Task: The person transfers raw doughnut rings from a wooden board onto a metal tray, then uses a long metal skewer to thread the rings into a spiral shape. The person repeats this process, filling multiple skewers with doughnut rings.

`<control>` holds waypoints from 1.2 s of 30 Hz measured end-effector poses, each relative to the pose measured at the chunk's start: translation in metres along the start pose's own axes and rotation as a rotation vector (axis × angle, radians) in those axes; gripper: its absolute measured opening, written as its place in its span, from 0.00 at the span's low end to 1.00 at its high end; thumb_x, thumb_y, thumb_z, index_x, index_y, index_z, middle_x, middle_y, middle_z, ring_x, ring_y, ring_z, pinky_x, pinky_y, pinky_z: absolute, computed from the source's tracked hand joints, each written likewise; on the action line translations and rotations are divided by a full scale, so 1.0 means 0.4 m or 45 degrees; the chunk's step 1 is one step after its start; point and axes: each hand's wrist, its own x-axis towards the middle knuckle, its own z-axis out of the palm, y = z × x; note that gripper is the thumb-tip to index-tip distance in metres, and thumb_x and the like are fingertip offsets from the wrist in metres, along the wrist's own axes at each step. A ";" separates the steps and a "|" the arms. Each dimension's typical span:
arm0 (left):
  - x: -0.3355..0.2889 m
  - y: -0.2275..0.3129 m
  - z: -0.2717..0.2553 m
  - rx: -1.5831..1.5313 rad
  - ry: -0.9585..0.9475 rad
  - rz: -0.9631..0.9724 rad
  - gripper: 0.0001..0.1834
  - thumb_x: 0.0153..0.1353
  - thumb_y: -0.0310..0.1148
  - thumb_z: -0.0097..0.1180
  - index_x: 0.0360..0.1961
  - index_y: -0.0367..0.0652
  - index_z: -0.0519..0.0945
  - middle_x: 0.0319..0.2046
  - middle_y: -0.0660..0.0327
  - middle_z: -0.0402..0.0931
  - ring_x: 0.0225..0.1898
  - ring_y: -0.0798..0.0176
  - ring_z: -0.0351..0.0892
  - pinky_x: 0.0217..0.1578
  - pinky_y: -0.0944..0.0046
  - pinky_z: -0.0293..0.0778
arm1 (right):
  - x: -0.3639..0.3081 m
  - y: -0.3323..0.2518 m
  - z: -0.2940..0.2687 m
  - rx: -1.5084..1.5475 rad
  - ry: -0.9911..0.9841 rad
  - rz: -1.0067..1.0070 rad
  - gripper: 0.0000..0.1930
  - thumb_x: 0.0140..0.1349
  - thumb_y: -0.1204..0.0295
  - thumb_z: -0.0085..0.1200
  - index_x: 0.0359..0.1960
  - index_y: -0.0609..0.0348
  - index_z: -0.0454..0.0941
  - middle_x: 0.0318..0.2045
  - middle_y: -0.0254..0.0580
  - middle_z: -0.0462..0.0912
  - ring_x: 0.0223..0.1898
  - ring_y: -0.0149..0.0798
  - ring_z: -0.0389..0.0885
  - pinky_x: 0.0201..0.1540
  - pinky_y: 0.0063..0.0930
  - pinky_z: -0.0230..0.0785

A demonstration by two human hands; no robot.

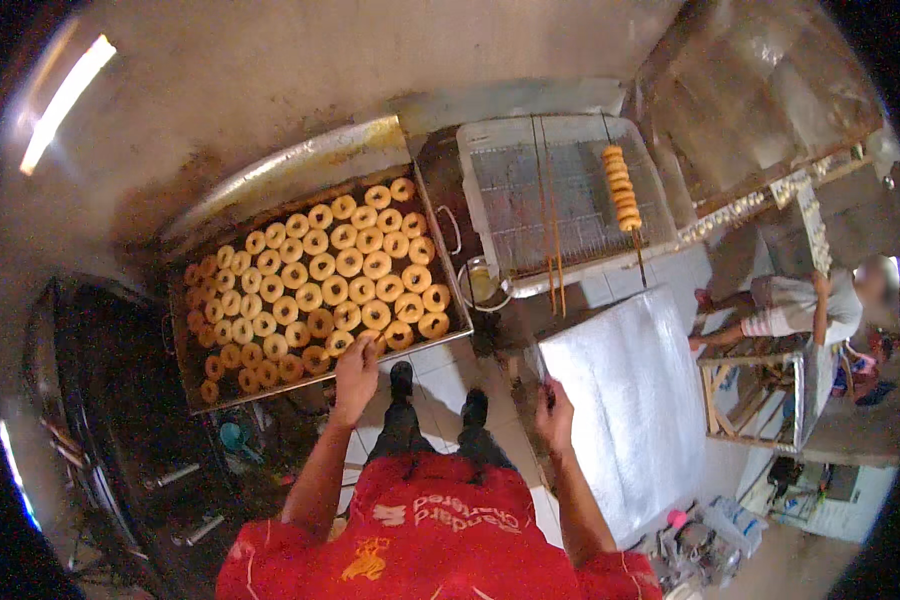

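Many ring doughnuts (335, 290) lie in loose rows in the dark oil of a wide, shallow metal fryer (232, 197) at the left. My left hand (356, 378) is at the fryer's front edge, close to the nearest doughnuts. Its fingers are pressed together; whatever they hold is too small to make out. Beside the left edge of a silvery sheet-covered surface (630, 400), my right hand (556, 415) is closed with curled fingers. Its grip is partly hidden. Several fried doughnuts (622, 190) are threaded on a thin rod across a tray with a wire rack (510, 190).
Two long thin sticks (550, 230) lie across the rack tray. A small pot (482, 283) stands between fryer and tray. At the right a person (815, 305) holds a long board (816, 230) with pale pieces on it, by a wood-framed table (760, 395). Clutter (705, 540) lies lower right.
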 end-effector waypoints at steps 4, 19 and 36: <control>0.173 0.011 0.018 0.171 -0.362 0.058 0.17 0.76 0.36 0.51 0.47 0.33 0.85 0.36 0.40 0.84 0.34 0.36 0.85 0.40 0.42 0.80 | -0.228 -0.221 -0.161 -0.652 -0.172 0.028 0.18 0.69 0.72 0.54 0.59 0.47 0.86 0.43 0.53 0.89 0.38 0.57 0.89 0.41 0.50 0.81; 0.394 -0.038 0.105 -0.059 -0.754 0.248 0.11 0.65 0.34 0.59 0.33 0.35 0.85 0.32 0.42 0.85 0.33 0.38 0.86 0.39 0.43 0.81 | -0.184 -0.241 -0.329 -0.784 -0.386 0.208 0.20 0.66 0.71 0.54 0.57 0.36 0.88 0.31 0.48 0.83 0.30 0.52 0.85 0.33 0.47 0.78; 0.622 -0.024 0.129 0.369 -0.430 0.461 0.12 0.70 0.33 0.57 0.34 0.34 0.83 0.28 0.45 0.82 0.34 0.40 0.84 0.39 0.42 0.80 | -0.204 -0.343 -0.023 -0.577 -0.334 0.410 0.25 0.63 0.78 0.50 0.61 0.49 0.84 0.51 0.61 0.86 0.50 0.64 0.86 0.53 0.51 0.80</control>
